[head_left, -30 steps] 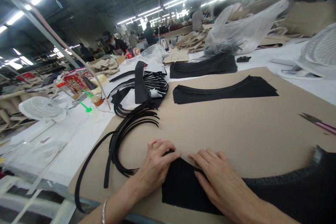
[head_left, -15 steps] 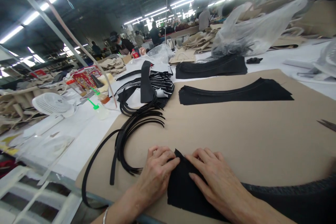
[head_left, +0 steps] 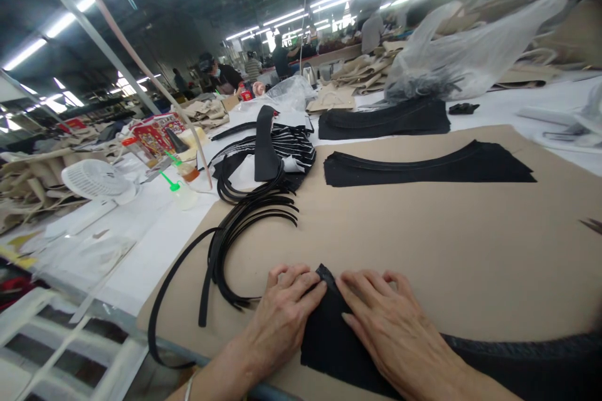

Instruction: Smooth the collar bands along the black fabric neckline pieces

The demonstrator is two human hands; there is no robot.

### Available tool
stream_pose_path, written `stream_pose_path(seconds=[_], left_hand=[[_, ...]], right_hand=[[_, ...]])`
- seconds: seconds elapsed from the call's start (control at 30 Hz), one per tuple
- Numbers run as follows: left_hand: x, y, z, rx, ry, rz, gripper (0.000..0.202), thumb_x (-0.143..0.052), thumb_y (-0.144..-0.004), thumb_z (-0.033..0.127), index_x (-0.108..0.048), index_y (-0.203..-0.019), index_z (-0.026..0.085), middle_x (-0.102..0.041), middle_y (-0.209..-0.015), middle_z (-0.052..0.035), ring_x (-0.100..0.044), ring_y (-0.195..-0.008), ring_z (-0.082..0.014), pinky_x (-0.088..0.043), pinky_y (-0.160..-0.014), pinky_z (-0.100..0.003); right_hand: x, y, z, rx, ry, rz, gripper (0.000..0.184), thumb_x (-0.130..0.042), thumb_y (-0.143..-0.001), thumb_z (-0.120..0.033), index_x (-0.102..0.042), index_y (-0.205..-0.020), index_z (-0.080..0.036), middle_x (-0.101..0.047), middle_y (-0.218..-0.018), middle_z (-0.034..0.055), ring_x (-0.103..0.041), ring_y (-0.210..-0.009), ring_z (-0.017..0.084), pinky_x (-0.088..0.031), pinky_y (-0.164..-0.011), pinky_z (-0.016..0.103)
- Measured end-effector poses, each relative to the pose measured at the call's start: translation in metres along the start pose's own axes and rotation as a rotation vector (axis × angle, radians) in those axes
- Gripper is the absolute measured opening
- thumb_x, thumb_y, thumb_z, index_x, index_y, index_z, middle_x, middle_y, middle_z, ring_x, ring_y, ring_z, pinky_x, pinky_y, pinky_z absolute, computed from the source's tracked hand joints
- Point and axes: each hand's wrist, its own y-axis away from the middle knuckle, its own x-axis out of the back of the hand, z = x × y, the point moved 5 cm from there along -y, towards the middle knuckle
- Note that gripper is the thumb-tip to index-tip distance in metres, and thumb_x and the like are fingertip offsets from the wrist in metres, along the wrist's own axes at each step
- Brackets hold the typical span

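A curved black fabric piece [head_left: 329, 338] lies at the front of the table, its left end under my hands. My left hand [head_left: 286, 307] has its thumb and curled fingers pressed together at the piece's upper left corner. My right hand [head_left: 390, 313] lies over the same end, fingers stretched along the upper edge and thumb apart on the fabric. Between the hands, a narrow strip at the corner looks turned over. The piece runs right under my right forearm, where its upper edge shows a shinier band. My hands cover part of the edge.
Black curved strips [head_left: 226, 250] lie left of my hands. Beyond are stacked black panels [head_left: 423, 166], striped pieces [head_left: 291, 144] and a plastic bag [head_left: 433, 69]. Scissor tips [head_left: 592, 225] show at right. Green-capped bottles [head_left: 181, 194] and a white fan [head_left: 96, 180] stand left.
The corner between my hands now shows a flatter, turned-over strip. Both hands have shifted slightly right in the picture, along with the whole view.
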Motion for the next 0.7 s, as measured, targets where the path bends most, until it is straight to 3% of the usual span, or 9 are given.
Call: stream_pose_path(seconds=[0.17,0.37,0.47,0.53,0.6,0.7], left_hand=[[0.0,0.0,-0.001,0.013,-0.017,-0.025,0.041,-0.042,-0.089,0.005,-0.056,-0.123,0.023,-0.062,-0.121,-0.0035,-0.047,-0.118,-0.0201,-0.026,-0.099,-0.038],[-0.002,0.002,0.0,0.02,-0.016,-0.036,0.043,-0.041,-0.089,0.005,-0.054,-0.126,0.021,-0.062,-0.12,-0.0048,-0.047,-0.118,-0.0203,-0.027,-0.099,-0.038],[-0.003,0.004,0.0,0.036,-0.029,-0.027,0.044,-0.041,-0.089,0.005,-0.054,-0.127,0.023,-0.061,-0.119,-0.0055,-0.046,-0.117,-0.021,-0.028,-0.098,-0.039],[-0.004,0.006,0.0,0.049,-0.031,-0.032,0.045,-0.041,-0.088,0.005,-0.054,-0.127,0.024,-0.061,-0.119,-0.0055,-0.046,-0.117,-0.021,-0.029,-0.098,-0.039],[-0.005,0.006,0.0,0.058,-0.024,-0.045,0.046,-0.042,-0.088,0.005,-0.053,-0.129,0.024,-0.06,-0.12,-0.0052,-0.046,-0.117,-0.0208,-0.029,-0.098,-0.04],[-0.004,0.008,0.0,0.063,-0.011,-0.044,0.047,-0.041,-0.088,0.004,-0.052,-0.13,0.024,-0.06,-0.12,-0.0051,-0.045,-0.118,-0.021,-0.027,-0.099,-0.04]], right_hand=[[-0.009,0.013,-0.006,0.103,0.143,0.155,0.036,-0.038,-0.098,-0.026,-0.055,-0.127,-0.012,-0.062,-0.125,0.0099,-0.053,-0.114,0.026,-0.029,-0.103,0.055],[-0.02,0.019,-0.005,0.276,0.209,0.065,0.041,-0.046,-0.093,-0.019,-0.05,-0.134,-0.012,-0.045,-0.144,0.0113,-0.04,-0.131,0.026,-0.021,-0.113,0.054],[-0.01,0.009,0.001,0.168,0.097,0.021,0.039,-0.047,-0.095,-0.028,-0.054,-0.131,-0.016,-0.055,-0.135,0.009,-0.048,-0.125,0.027,-0.024,-0.111,0.057],[-0.003,0.001,0.008,0.061,0.007,-0.076,0.04,-0.044,-0.097,-0.034,-0.053,-0.133,-0.018,-0.057,-0.133,0.0077,-0.052,-0.121,0.028,-0.03,-0.108,0.06],[0.0,-0.004,0.013,-0.006,-0.06,-0.196,0.044,-0.04,-0.099,-0.037,-0.047,-0.139,-0.02,-0.051,-0.139,0.008,-0.047,-0.127,0.029,-0.029,-0.108,0.063],[0.0,-0.008,0.017,-0.001,-0.136,-0.3,0.049,-0.036,-0.1,-0.041,-0.038,-0.146,-0.021,-0.039,-0.148,0.0086,-0.034,-0.137,0.029,-0.017,-0.111,0.066]])
